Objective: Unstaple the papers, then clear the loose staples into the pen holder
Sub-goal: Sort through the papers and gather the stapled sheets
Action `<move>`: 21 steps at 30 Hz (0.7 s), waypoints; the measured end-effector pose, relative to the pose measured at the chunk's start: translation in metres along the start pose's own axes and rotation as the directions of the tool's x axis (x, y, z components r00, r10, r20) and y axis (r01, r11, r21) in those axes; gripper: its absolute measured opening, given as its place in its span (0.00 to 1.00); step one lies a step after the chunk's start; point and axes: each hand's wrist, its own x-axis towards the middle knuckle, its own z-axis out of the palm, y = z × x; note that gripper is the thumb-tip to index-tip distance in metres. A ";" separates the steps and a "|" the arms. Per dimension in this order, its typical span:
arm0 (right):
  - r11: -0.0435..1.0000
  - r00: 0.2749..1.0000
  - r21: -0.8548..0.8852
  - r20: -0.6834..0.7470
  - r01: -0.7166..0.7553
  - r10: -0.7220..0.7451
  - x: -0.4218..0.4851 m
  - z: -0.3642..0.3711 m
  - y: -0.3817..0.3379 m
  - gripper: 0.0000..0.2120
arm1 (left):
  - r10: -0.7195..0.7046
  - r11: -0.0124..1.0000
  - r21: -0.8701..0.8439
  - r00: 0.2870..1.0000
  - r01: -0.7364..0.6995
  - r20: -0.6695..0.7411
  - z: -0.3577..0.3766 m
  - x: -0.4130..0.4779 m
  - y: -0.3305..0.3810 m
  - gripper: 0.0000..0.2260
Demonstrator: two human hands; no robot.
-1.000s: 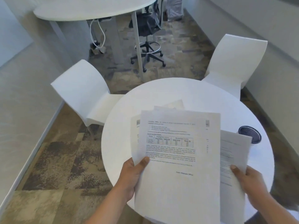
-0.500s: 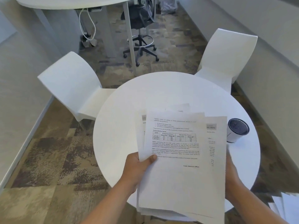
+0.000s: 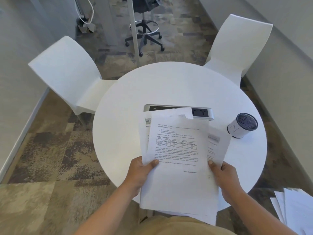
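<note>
I hold a loose stack of printed papers [image 3: 179, 160] over the near side of a round white table [image 3: 169, 85]. My left hand [image 3: 140, 173] grips the stack's left edge, thumb on the top sheet. My right hand [image 3: 221, 175] grips the right edge. The top sheet carries text and a small table. A white cylindrical pen holder [image 3: 242, 125] with a dark mesh top stands on the table's right side, apart from the papers. No staples or staple remover can be made out.
A grey power socket strip [image 3: 201, 113] is set into the table centre, partly covered by the papers. Two white chairs [image 3: 67, 72] [image 3: 237, 46] flank the table. More white sheets [image 3: 294, 211] lie at the lower right. An office stool [image 3: 144, 31] stands beyond.
The spread papers have been drawn together into one stack between both hands. My view has tilted down, bringing the socket strip and the whole pen holder into sight.
</note>
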 end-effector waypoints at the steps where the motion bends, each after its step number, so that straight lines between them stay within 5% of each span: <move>1: 0.999 1.000 0.037 0.006 0.000 -0.001 0.001 -0.002 -0.001 0.07 | -0.003 0.999 -0.036 0.999 0.004 0.036 -0.001 0.000 0.000 0.10; 7: 0.992 0.985 0.105 0.163 -0.068 0.051 0.004 -0.003 -0.011 0.22 | 0.072 0.997 0.008 0.994 -0.072 0.079 -0.001 0.003 0.001 0.21; 12: 1.000 0.945 -0.013 0.328 0.011 -0.006 0.000 -0.003 -0.019 0.26 | 0.051 0.992 0.113 0.998 -0.055 0.037 0.003 0.010 -0.004 0.48; 16: 0.988 0.939 0.070 0.326 -0.141 0.111 0.002 -0.005 -0.016 0.22 | -0.099 0.990 -0.079 0.977 0.116 0.190 0.003 0.010 -0.001 0.20; 21: 0.954 0.870 -0.041 0.401 -0.298 0.289 -0.002 -0.001 -0.017 0.15 | -0.215 0.967 -0.082 0.944 0.242 0.249 0.007 0.011 0.006 0.20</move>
